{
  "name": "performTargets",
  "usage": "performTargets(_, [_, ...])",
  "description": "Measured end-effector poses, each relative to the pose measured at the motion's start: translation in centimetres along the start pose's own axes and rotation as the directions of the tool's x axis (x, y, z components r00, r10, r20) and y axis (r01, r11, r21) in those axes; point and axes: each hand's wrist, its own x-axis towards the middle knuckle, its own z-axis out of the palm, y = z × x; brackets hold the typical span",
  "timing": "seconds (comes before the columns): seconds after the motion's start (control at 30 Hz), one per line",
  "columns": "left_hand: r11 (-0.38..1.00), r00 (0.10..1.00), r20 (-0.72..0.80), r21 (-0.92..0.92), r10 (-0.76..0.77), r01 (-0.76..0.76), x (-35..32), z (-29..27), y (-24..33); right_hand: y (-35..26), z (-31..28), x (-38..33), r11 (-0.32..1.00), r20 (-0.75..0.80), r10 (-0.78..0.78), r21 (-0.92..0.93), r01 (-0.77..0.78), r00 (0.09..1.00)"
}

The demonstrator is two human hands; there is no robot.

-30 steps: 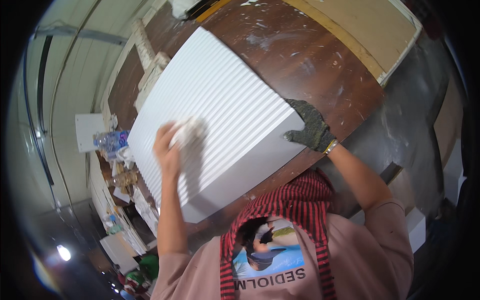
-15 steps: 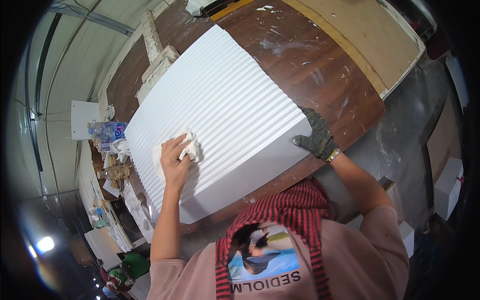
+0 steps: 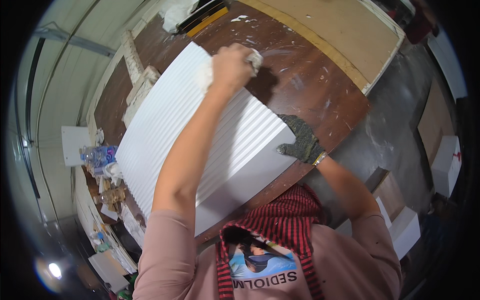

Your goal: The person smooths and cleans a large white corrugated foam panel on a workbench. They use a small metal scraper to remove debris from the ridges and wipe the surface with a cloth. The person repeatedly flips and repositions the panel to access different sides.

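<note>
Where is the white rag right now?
In the head view, the white rag is bunched in the left hand, up at the far edge of the white ribbed panel, over the brown table.

Left hand [image 3: 231, 64], with white cloth [image 3: 254, 59]: I am moving it from the near middle of the ribbed white panel [image 3: 165, 130] up to the far edge, arm now stretching across. Right hand [image 3: 300, 142]: shifting slightly along the panel's corner.

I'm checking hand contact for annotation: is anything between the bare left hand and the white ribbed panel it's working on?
Yes: the left hand presses a crumpled white cloth against the far edge of the white ribbed panel. The gloved right hand rests directly on the panel's near corner.
</note>
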Motion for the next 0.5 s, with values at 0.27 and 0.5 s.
performTargets(0.27, [0.961, 0.942, 0.259, -0.226, 0.215, -0.157, -6.5, -3.4, -3.1, 0.9, 0.5, -0.3, 0.998, 0.041, 0.062, 0.017, -0.063, 0.997])
performTargets(0.5, [0.868, 0.982, 0.082, -0.484, 0.172, -0.112, -9.4, -4.5, 0.9, 0.7, 0.5, -0.1, 0.999, 0.003, 0.038, -0.029, -0.038, 0.999])
